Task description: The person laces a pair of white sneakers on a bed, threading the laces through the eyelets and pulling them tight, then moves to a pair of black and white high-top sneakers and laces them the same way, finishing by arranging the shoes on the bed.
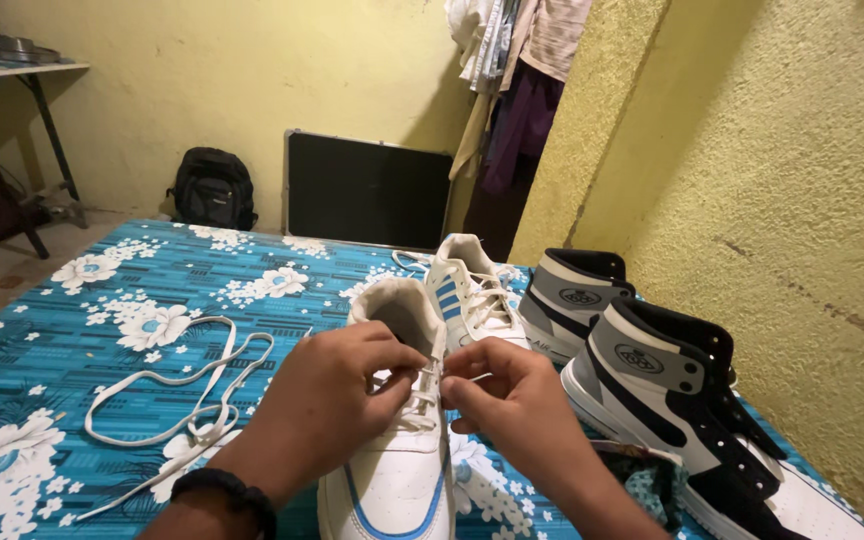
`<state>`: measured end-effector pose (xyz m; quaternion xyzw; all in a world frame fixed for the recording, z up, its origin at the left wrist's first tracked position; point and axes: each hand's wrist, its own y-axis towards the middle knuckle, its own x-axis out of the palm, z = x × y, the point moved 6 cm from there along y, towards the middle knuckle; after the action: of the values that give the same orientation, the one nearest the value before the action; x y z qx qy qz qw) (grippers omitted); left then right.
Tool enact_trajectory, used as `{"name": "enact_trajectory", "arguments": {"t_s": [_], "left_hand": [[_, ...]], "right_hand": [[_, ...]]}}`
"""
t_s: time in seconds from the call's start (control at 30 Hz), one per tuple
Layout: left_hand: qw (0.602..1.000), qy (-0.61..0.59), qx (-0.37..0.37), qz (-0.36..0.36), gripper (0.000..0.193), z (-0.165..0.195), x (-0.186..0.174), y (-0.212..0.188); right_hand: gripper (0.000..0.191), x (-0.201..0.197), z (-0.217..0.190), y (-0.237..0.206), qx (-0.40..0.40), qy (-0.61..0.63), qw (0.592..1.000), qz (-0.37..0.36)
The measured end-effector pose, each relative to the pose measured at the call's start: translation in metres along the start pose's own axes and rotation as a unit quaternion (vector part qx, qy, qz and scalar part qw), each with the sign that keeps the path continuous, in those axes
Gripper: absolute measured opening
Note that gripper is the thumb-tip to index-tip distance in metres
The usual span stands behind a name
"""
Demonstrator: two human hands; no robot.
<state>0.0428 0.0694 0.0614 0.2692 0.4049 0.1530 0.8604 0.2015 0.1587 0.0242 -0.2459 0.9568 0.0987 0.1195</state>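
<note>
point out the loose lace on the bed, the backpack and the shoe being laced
loose lace [174,380], head view, on its long loop
backpack [213,188], head view, middle of its front
white shoe [397,475], head view, on the toe, between both hands

Single head view, angled down, close over bed [102,300] (far room perhaps dim).

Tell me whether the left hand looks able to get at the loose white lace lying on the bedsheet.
Probably yes: the loose lace lies uncovered just beside the left hand, with nothing between them, though that hand is busy at the white shoe.
</note>
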Motion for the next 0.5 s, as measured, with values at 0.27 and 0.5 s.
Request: {"name": "enact_trajectory", "arguments": {"t_s": [0.27,0.5], "left_hand": [[0.995,0.054,-0.064,-0.059,0.017,-0.0046,0.0057,-0.0012],[0.995,0.072,-0.045,-0.048,0.015,-0.0010,0.0077,-0.0007]], "right_hand": [[0.018,-0.0020,0.0034,-0.0010,0.015,-0.016,1.000,-0.001],[0.017,-0.0006,0.0064,0.0006,-0.008,-0.019,1.000,-0.004]]}}
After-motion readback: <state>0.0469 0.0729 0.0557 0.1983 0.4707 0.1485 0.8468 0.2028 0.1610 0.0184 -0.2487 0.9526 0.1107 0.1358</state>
